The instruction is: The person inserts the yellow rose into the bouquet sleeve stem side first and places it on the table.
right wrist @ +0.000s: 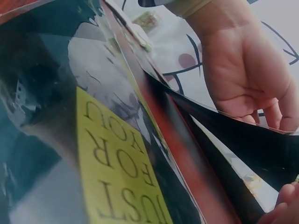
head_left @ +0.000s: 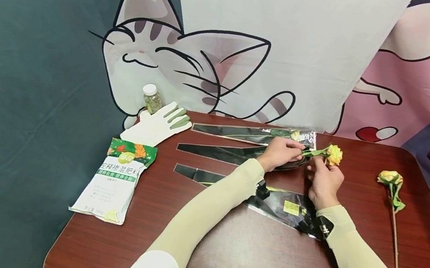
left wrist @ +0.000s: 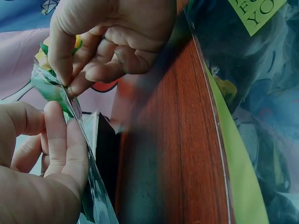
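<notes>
A yellow rose (head_left: pixel 334 155) with green leaves sticks out of the wide mouth of a black and clear flower sleeve (head_left: pixel 216 152). My left hand (head_left: pixel 280 153) grips this sleeve near its mouth, beside the leaves. Just below the bloom, my right hand (head_left: pixel 325 183) pinches the rim of the sleeve between thumb and finger, as the left wrist view shows. The sleeve (right wrist: pixel 233 126) spans between both hands in the right wrist view. How far the stem runs inside is hidden.
A wrapped rose (head_left: pixel 240 131) lies behind, another sleeve with a yellow label (head_left: pixel 291 208) in front. At right lies a bare-stemmed rose (head_left: pixel 395 235). Leftward are white gloves (head_left: pixel 153 127), a jar (head_left: pixel 152 99) and a fertilizer bag (head_left: pixel 113 183) at the table edge.
</notes>
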The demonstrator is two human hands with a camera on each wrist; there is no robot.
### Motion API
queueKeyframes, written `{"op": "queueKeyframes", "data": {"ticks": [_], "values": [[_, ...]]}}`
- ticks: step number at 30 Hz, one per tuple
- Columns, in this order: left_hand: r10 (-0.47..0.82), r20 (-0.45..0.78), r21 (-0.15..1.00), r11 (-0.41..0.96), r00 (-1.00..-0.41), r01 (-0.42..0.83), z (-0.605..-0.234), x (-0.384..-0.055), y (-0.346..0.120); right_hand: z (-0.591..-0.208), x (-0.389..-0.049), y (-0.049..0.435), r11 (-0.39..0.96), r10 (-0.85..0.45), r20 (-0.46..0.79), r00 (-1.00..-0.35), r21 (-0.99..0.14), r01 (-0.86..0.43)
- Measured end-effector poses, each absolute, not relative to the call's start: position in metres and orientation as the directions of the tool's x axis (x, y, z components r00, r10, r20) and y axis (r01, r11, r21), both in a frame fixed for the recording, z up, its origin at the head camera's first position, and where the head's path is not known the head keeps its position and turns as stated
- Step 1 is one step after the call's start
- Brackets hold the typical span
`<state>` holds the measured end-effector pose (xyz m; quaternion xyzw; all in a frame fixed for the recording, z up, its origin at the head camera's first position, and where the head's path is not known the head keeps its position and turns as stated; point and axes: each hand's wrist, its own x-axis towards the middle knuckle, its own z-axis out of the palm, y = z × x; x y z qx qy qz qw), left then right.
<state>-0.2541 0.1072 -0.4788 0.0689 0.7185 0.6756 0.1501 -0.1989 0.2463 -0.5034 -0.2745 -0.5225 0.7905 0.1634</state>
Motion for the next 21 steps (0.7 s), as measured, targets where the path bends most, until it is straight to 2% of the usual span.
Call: {"op": "queueKeyframes", "data": {"ticks": [15,18,21], "values": [[0.312,-0.103,0.992,0.104,-0.945,-0.073,-0.4700,-0.2524,0.1097,-0.5036,-0.2010,0.2383,-0.442,0.498,-0.305,-0.812,-0.895,0.065],[0.321,-0.092,0.994,0.081,-0.943,-0.070,-0.4698,-0.2528,0.1096,-0.5030,-0.1997,0.2403,-0.483,0.445,-0.307,-0.841,-0.873,0.063],[0.331,-0.084,0.996,0.066,-0.940,-0.065,-0.4711,-0.2538,0.1085,-0.5009,-0.1955,0.2452,-0.557,0.332,-0.293,-0.897,-0.828,0.064]]}}
